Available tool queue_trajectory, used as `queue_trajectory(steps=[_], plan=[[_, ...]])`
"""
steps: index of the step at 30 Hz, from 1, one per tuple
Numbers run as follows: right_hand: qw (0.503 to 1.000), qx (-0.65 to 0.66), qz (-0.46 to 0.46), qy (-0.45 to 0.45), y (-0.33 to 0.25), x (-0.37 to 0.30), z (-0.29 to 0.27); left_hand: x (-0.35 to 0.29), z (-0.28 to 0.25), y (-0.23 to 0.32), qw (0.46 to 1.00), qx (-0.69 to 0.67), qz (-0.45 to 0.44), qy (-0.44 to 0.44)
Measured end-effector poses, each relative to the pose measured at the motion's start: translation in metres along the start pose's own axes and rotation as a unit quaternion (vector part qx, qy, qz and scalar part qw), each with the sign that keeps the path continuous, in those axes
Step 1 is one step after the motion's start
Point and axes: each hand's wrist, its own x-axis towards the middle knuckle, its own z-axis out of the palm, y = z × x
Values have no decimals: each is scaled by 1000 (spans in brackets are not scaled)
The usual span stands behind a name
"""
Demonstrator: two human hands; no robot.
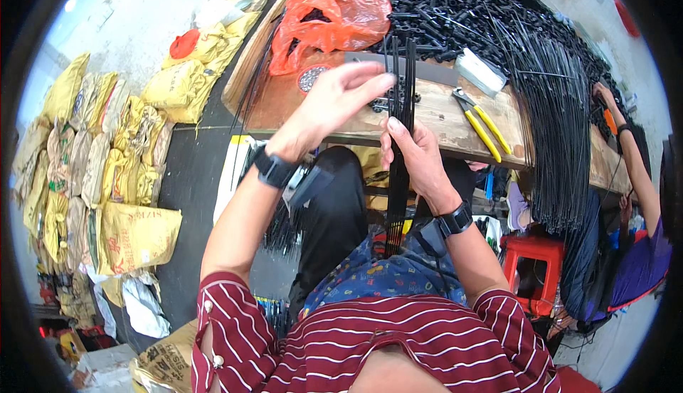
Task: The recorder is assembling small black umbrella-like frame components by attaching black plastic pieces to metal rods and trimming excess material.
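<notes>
In my right hand point(421, 157) a bundle of thin black rods point(400, 179) is held upright, the thumb pressed along it. Its lower end reaches down between my knees, over the patterned blue apron point(384, 279). My left hand point(336, 101) is raised beside the upper part of the bundle. Its fingers are stretched out and slightly blurred, with nothing seen in them. A few small dark parts point(383, 105) lie on the wooden table point(270, 108) behind the rods. Pliers with yellow handles point(485, 126) rest near the table edge, to the right of my right hand.
An orange-red plastic bag point(334, 19) and a round dish of small metal parts point(311, 78) sit on the table. Behind them spreads a heap of black parts point(441, 9). More black rods point(551, 130) overhang the right edge. A red stool point(533, 268) and another person's arm point(637, 155) are rightward; yellow sacks point(174, 87) stand left.
</notes>
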Motion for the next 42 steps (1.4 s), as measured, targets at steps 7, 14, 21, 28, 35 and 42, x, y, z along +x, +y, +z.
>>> queue_trajectory(steps=[7, 14, 21, 28, 35, 42], plan=[[998, -46, 3, -46, 9, 8, 5, 29, 7, 15, 996, 59, 63, 21], [991, 72, 93, 60, 20, 2, -27, -2, 33, 35, 979, 59, 185, 60], [993, 70, 78, 52, -2, -13, -20, 4, 49, -10, 917, 45, 267, 293], [991, 44, 113, 53, -8, -9, -8, -23, 56, -46, 949, -279, -73, 127], [994, 66, 79, 28, -18, -14, -29, -8, 78, -51, 938, -318, -90, 101], [996, 32, 69, 47, -14, -13, -37, -4, 93, -57, 939, -322, -45, 113]])
